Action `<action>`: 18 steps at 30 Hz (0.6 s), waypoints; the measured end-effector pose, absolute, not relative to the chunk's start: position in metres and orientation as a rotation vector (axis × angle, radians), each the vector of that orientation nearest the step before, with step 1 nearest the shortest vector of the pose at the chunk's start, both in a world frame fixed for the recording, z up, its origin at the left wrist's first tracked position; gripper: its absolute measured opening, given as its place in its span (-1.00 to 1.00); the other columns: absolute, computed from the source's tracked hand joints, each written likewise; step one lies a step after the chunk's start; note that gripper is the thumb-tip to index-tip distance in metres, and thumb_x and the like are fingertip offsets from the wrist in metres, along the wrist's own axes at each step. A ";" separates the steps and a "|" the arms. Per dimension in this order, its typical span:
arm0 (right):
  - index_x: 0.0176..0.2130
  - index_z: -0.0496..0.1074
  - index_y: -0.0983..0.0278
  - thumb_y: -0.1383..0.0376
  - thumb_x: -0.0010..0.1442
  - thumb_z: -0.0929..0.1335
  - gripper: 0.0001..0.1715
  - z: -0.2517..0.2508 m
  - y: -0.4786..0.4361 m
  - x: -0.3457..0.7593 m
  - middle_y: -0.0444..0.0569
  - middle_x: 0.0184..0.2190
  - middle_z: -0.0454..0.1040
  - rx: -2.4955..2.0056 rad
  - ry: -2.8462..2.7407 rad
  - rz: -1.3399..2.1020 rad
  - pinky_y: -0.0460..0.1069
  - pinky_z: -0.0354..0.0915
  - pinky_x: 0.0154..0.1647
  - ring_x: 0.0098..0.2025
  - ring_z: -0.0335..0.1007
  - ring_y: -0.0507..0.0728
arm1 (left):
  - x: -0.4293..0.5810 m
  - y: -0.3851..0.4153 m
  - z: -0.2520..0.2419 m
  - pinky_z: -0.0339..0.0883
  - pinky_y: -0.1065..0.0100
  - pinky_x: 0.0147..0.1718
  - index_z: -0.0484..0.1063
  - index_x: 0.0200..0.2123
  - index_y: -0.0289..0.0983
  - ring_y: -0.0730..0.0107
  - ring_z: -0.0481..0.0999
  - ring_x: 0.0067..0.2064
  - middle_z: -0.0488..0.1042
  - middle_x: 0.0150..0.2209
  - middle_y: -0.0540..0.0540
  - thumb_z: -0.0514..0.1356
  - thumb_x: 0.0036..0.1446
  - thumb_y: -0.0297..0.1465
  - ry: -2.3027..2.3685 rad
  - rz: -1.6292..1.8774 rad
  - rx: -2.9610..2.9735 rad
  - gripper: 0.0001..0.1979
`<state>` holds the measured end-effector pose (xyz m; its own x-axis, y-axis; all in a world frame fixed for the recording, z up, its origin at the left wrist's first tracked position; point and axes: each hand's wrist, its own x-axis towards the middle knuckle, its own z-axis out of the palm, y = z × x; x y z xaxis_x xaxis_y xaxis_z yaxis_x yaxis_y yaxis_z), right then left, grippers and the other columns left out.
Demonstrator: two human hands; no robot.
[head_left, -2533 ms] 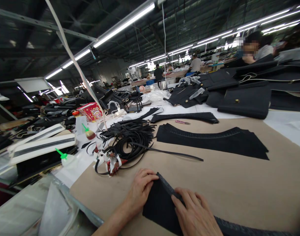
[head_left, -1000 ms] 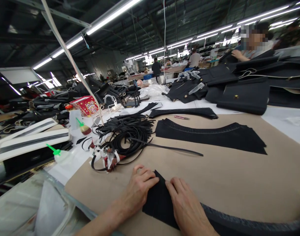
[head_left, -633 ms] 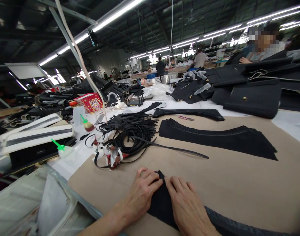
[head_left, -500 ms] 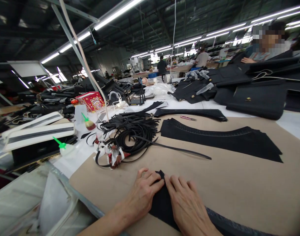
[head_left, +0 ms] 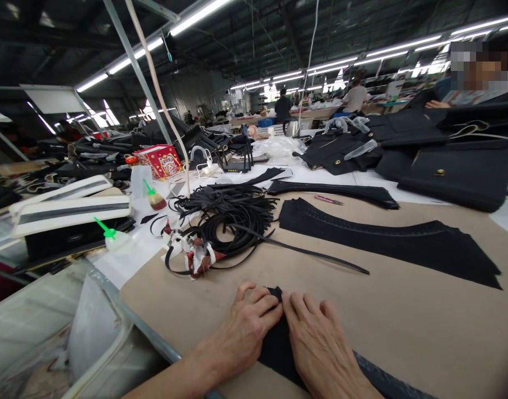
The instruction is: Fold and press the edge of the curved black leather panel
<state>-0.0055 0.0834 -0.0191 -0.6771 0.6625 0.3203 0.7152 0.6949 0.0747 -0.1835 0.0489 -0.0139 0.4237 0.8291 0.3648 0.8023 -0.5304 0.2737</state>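
A black leather piece (head_left: 274, 348) lies flat on the brown cardboard sheet (head_left: 404, 321) at the near edge of the table. My left hand (head_left: 248, 327) rests on its left part, fingers stretched out and pressing down near its pointed top corner. My right hand (head_left: 320, 346) lies flat on the right part, fingers extended toward the same corner. The fingertips of both hands almost meet there. Neither hand grips anything. Most of the piece is hidden under my hands.
A pile of black straps (head_left: 229, 219) lies beyond my hands. Long curved black leather pieces (head_left: 387, 241) lie to the right. Glue bottles with green nozzles (head_left: 112, 238), a red box (head_left: 159, 160) and black bags (head_left: 457, 172) stand further off. Other people work at the back.
Both hands have slid up the black piece toward its top corner and come closer together. The folded stitched edge seen earlier now lies flat under them. The camera has shifted a little.
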 end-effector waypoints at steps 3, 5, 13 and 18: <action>-0.03 0.44 0.40 0.54 0.09 0.20 -0.53 -0.023 0.084 -0.005 0.16 -0.14 0.41 -1.080 -2.653 -0.294 0.24 0.18 -0.17 -0.18 0.23 0.29 | -0.185 0.049 -0.017 -0.10 0.13 0.15 0.26 0.15 -0.19 0.25 0.31 0.06 0.47 -0.02 -0.08 0.04 0.26 -0.48 1.488 0.724 2.625 -0.61; 0.01 0.41 0.40 0.54 0.11 0.19 -0.51 -0.028 0.085 -0.005 0.18 -0.11 0.40 -1.070 -2.656 -0.296 0.25 0.18 -0.15 -0.15 0.24 0.31 | -0.185 0.049 -0.018 -0.07 0.13 0.14 0.27 0.14 -0.20 0.26 0.32 0.04 0.48 -0.03 -0.08 0.04 0.27 -0.47 1.491 0.729 2.632 -0.62; 0.14 0.30 0.34 0.54 0.16 0.15 -0.42 -0.033 0.092 -0.007 0.15 -0.08 0.41 -1.034 -2.653 -0.281 0.27 0.14 -0.02 -0.09 0.28 0.34 | -0.184 0.046 -0.016 -0.02 0.15 0.14 0.33 0.06 -0.25 0.32 0.33 0.01 0.49 -0.06 -0.08 0.04 0.26 -0.48 1.521 0.711 2.710 -0.68; 0.21 0.24 0.39 0.52 0.18 0.15 -0.39 -0.029 0.089 -0.013 0.19 -0.04 0.39 -1.145 -2.703 -0.262 0.31 0.09 0.00 -0.04 0.24 0.38 | -0.185 0.047 -0.022 -0.04 0.17 0.16 0.35 0.00 -0.25 0.34 0.32 0.03 0.49 -0.05 -0.05 0.07 0.24 -0.48 1.517 0.710 2.751 -0.74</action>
<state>-0.0132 0.0889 -0.0285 -0.6822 0.6886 0.2460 0.7230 0.6854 0.0864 -0.1853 0.0467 -0.0215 0.4601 0.7858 0.4134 0.8209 -0.5539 0.1393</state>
